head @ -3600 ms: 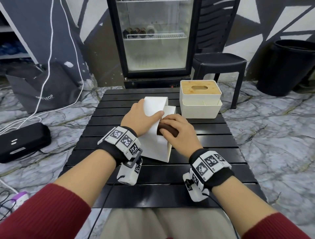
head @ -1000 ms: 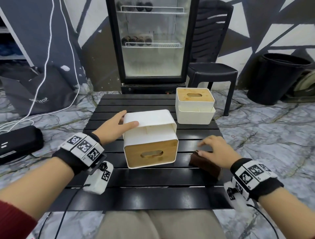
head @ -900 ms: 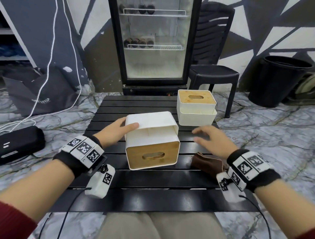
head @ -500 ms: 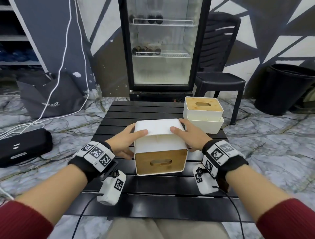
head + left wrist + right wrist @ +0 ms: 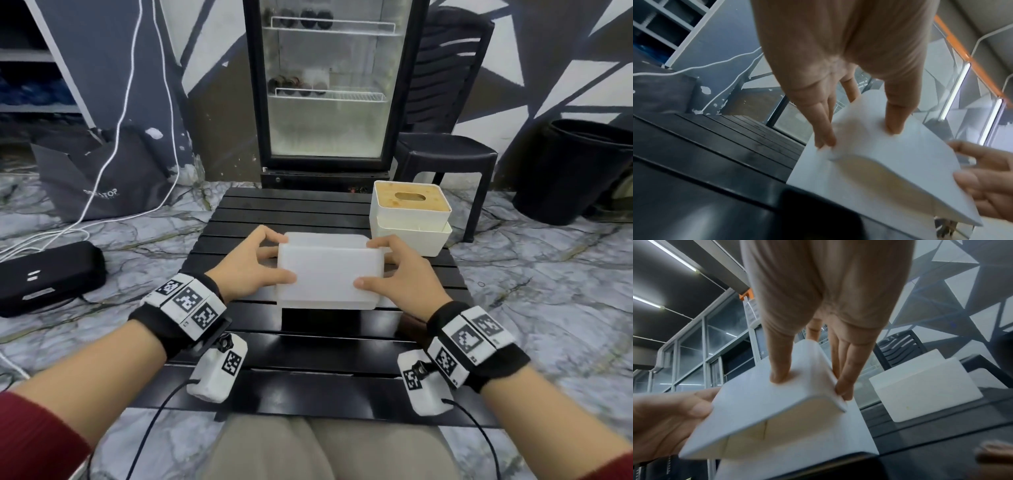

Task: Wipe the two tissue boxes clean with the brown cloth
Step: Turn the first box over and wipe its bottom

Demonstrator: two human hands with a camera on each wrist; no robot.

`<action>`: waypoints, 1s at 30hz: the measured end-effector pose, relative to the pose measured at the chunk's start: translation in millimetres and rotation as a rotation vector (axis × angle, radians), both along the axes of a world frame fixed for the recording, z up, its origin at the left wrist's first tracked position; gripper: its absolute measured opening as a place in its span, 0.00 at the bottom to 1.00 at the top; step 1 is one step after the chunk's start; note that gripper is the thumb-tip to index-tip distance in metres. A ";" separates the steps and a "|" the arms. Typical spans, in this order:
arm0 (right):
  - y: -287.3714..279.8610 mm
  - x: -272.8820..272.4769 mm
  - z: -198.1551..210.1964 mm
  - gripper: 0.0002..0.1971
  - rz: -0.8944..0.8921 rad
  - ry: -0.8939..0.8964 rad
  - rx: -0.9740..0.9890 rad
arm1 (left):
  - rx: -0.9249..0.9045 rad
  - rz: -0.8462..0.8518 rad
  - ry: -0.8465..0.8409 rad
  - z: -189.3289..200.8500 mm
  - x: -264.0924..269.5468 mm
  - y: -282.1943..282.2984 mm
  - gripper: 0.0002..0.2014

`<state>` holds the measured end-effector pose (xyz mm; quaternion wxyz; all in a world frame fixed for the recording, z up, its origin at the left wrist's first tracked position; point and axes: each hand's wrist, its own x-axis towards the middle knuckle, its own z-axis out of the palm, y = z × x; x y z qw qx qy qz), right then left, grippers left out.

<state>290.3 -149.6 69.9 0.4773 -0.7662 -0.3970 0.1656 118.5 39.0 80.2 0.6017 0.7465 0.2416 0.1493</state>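
I hold a white tissue box [image 5: 329, 274] with both hands a little above the black slatted table [image 5: 308, 349], tilted so that a plain white side faces me. My left hand [image 5: 274, 258] grips its left end, thumb on the near face [image 5: 894, 129]. My right hand [image 5: 368, 263] grips the right end [image 5: 810, 384]. The box's pale inside shows from below [image 5: 777, 426]. A dark brown edge of the cloth [image 5: 411, 323] lies on the table beside my right wrist, mostly hidden. The second white box with a wooden lid [image 5: 411, 209] stands at the back right.
A glass-door fridge [image 5: 329, 85] stands behind the table, with a black stool [image 5: 445, 150] and a black bin [image 5: 582, 171] to its right. A black case [image 5: 48, 274], a dark bag [image 5: 96, 174] and white cables lie on the marble floor at the left.
My right hand left the brown cloth on the table and took the box's right end. Both hands have tipped the box, so its wooden lid no longer faces me.
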 end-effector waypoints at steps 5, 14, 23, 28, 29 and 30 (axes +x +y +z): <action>-7.6 4.2 -22.7 0.17 -0.015 0.014 -0.001 | 0.099 -0.021 0.008 -30.8 1.7 -4.0 0.25; -20.3 4.4 -38.8 0.16 -0.008 0.007 -0.009 | 0.158 -0.018 -0.005 -54.2 0.6 -8.7 0.25; -27.3 11.6 -36.4 0.09 -0.034 0.082 0.082 | 0.255 -0.013 0.108 -51.3 7.7 -15.1 0.38; -36.0 31.5 -40.6 0.17 -0.182 0.064 0.048 | 0.191 -0.082 0.104 -55.7 20.3 -24.6 0.54; -38.5 35.7 -43.2 0.17 -0.176 0.047 -0.015 | 0.203 -0.063 0.129 -57.5 21.4 -25.1 0.54; -41.7 39.6 -46.1 0.18 -0.158 0.011 -0.099 | 0.223 -0.038 0.155 -59.0 21.9 -25.2 0.54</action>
